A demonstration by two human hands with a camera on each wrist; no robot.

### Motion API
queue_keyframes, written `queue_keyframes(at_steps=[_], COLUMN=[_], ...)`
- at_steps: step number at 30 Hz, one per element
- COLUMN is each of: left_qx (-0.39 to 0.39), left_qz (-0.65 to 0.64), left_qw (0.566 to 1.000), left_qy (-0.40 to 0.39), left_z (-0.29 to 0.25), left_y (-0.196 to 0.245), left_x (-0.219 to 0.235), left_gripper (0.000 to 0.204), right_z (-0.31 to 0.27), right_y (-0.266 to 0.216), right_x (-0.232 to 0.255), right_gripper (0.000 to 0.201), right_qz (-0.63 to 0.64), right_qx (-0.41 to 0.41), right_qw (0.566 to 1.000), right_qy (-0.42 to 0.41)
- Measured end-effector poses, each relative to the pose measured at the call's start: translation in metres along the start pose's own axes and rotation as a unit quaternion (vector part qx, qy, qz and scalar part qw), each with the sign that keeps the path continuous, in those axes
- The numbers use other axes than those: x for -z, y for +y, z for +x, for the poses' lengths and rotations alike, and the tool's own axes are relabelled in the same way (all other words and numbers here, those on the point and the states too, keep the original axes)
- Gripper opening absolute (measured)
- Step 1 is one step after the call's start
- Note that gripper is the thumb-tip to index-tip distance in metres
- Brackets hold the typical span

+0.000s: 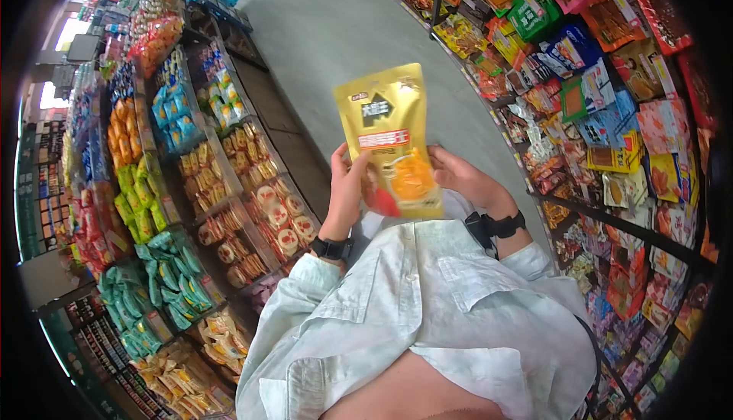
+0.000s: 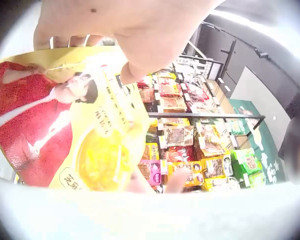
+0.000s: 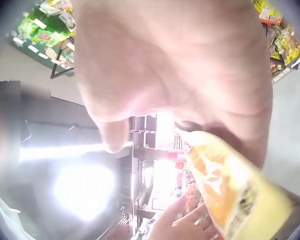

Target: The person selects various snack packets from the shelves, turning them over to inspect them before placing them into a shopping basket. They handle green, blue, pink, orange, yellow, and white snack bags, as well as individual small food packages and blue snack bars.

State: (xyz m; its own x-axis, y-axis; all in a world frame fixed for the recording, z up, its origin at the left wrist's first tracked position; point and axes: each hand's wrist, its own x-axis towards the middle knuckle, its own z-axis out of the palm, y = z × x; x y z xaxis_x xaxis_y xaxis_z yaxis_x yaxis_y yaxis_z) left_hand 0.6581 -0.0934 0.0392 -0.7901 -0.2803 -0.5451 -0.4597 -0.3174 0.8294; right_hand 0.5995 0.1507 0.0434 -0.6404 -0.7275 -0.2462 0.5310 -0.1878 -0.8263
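Observation:
A gold stand-up snack pouch (image 1: 385,126) is held upright in front of the torso, its printed face towards the head camera. It shows a dark arrow-shaped logo, a red label and a bowl of yellow-orange food; the left wrist view also shows a printed figure in red. My left hand (image 1: 350,189) grips the pouch's left edge, thumb on the front and the other fingers behind. At the opposite edge, my right hand (image 1: 472,183) holds the lower right side, its fingers partly hidden behind the pouch. The right wrist view catches the pouch (image 3: 235,190) edge-on beneath the right palm.
Tiered shelves of bagged snacks (image 1: 175,271) run along the left. On the right stands a rack of colourful packets (image 1: 588,107) with a dark rail (image 1: 634,225). Between them lies a grey floor aisle (image 1: 321,19). Both wrists wear dark straps (image 1: 504,227).

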Motion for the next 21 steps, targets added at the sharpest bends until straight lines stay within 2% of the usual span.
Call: queue_keyframes(at_steps=[2,5,7,10,14,18,21], left_qx=[-0.030,-0.061,-0.066,-0.060,-0.016,0.013,-0.021], left_qz=[0.019,0.032,0.040,0.050,0.104,0.176,0.237], left_qw=[0.999,0.998,0.996,0.992,0.973,0.924,0.882], left_qy=[0.015,-0.012,-0.039,-0.104,-0.204,-0.339,-0.407], left_z=[0.006,0.024,0.033,0.050,0.074,0.100,0.125], left_y=[0.020,0.046,0.060,0.069,0.060,0.062,0.045], left_x=[-0.019,-0.045,-0.071,-0.113,-0.166,-0.219,-0.247], left_gripper=[0.055,0.053,0.044,0.032,0.031,0.032,0.031], right_z=[0.025,0.048,0.051,0.037,0.002,-0.043,-0.070], right_y=[-0.010,-0.018,-0.025,-0.022,-0.034,-0.034,-0.039], right_x=[0.029,0.071,0.094,0.126,0.154,0.177,0.179], right_gripper=[0.042,0.036,0.034,0.035,0.036,0.036,0.036], right_qz=[-0.030,0.006,0.030,0.047,0.060,0.092,0.089], right_qx=[-0.017,-0.015,0.001,0.036,0.097,0.146,0.153], right_qw=[0.998,0.993,0.988,0.974,0.933,0.892,0.851], right_qy=[0.043,0.114,0.150,0.217,0.342,0.418,0.495])
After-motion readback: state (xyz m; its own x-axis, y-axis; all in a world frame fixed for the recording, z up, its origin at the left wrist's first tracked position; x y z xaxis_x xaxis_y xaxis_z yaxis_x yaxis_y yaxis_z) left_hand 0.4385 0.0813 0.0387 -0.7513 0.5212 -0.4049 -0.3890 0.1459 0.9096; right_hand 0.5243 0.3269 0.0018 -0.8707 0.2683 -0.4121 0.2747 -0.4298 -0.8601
